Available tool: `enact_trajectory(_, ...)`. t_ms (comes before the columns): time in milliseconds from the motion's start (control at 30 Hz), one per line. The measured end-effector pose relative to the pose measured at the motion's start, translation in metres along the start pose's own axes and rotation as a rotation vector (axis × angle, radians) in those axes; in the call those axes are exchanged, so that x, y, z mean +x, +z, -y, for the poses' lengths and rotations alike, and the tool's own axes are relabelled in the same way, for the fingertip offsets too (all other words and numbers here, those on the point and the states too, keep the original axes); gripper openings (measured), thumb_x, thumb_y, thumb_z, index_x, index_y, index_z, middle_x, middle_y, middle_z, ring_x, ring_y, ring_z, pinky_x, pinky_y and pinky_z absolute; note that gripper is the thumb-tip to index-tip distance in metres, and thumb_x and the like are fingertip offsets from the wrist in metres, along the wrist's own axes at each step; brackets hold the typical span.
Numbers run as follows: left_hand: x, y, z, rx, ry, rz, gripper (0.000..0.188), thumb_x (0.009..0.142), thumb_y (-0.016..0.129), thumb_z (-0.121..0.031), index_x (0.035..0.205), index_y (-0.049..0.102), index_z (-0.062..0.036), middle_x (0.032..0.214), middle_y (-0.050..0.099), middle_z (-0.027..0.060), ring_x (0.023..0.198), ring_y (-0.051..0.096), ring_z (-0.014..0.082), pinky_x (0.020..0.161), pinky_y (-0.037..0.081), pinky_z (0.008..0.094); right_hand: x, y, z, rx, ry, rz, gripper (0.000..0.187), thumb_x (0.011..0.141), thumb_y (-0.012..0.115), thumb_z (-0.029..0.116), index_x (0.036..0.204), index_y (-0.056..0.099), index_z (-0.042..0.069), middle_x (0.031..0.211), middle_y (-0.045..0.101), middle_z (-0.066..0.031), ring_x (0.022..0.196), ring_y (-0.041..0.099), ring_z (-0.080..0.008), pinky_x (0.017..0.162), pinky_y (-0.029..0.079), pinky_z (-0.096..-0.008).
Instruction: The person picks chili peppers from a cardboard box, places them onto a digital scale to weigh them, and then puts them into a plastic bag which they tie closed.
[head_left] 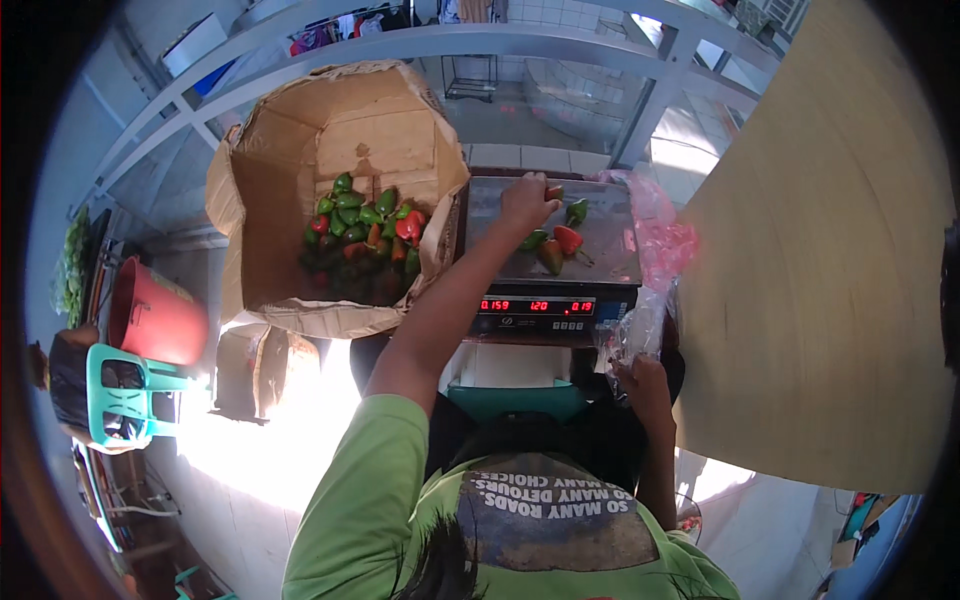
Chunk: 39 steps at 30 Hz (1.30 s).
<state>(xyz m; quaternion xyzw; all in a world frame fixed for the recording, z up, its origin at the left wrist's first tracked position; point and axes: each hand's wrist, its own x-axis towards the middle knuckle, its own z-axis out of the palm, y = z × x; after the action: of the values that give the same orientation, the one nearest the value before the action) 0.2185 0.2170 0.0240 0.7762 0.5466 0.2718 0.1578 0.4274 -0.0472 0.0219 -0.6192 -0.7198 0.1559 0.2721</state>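
A reddish bell pepper (555,192) is pinched in the fingertips of the left hand (528,203), over the far part of the digital scale's metal tray (605,262). Just nearer lie a few loose green and red peppers (568,239). The hands are well apart; the right hand (644,378) grips a clear plastic bag (638,330) by the scale's near right corner. Pink plastic (660,225) lies along the tray's right side. Left of the scale, an open cardboard box (265,215) holds more peppers (352,202).

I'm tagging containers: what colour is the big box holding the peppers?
The box is brown, seen in head view.
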Motion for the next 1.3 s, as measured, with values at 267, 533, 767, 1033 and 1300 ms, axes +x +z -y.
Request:
enact_trajectory(267,0.006,0.026,-0.003,0.243,-0.098,0.158,0.033,0.069,0.066,-0.037,0.080,0.064,-0.0066,0.091,0.058,0.0153,0.090,0.056,0.0311,0.074,0.044,0.0429,-0.002,0.005,-0.011,0.043,0.060,-0.012,0.029,0.072,0.065,0.014,0.062,0.044,-0.004,0.061,0.046,-0.0229,0.062,0.048,-0.0412,0.054,0.035,-0.0438)
enact_trajectory(533,-0.004,0.020,0.016,0.260,-0.187,0.096,0.027,0.070,0.065,-0.025,0.092,0.063,-0.0099,0.106,0.050,0.0127,0.106,0.045,0.0292,0.088,0.039,0.0403,0.000,0.002,-0.007,0.079,0.096,0.010,0.028,0.072,0.064,0.014,0.064,0.046,-0.006,0.064,0.048,-0.0246,0.067,0.049,-0.0426,0.057,0.037,-0.0441)
enact_trajectory(767,-0.020,0.008,0.010,0.154,-0.026,-0.073,0.035,0.070,0.065,-0.029,0.097,0.057,-0.0083,0.103,0.051,0.0115,0.102,0.047,0.0288,0.084,0.039,0.0413,0.000,-0.006,0.002,0.038,0.086,0.005,0.029,0.073,0.063,0.015,0.064,0.046,-0.006,0.065,0.048,-0.0242,0.067,0.049,-0.0423,0.058,0.038,-0.0444)
enact_trajectory(1033,-0.095,0.006,-0.038,0.383,0.228,-0.027,0.050,0.062,0.072,-0.033,0.097,0.049,-0.0060,0.091,0.049,0.0094,0.089,0.047,0.0256,0.079,0.037,0.0365,0.001,-0.005,0.004,0.022,0.091,0.054,0.026,0.074,0.061,0.015,0.066,0.046,-0.004,0.067,0.049,-0.0230,0.069,0.050,-0.0406,0.060,0.039,-0.0448)
enact_trajectory(1300,-0.094,0.012,-0.031,0.303,0.226,0.006,0.052,0.058,0.075,-0.025,0.096,0.045,-0.0067,0.095,0.047,0.0094,0.091,0.048,0.0246,0.079,0.038,0.0359,-0.002,-0.011,0.003,-0.030,0.088,0.066,0.019,0.073,0.060,0.012,0.072,0.048,-0.003,0.071,0.052,-0.0223,0.073,0.053,-0.0398,0.063,0.041,-0.0442)
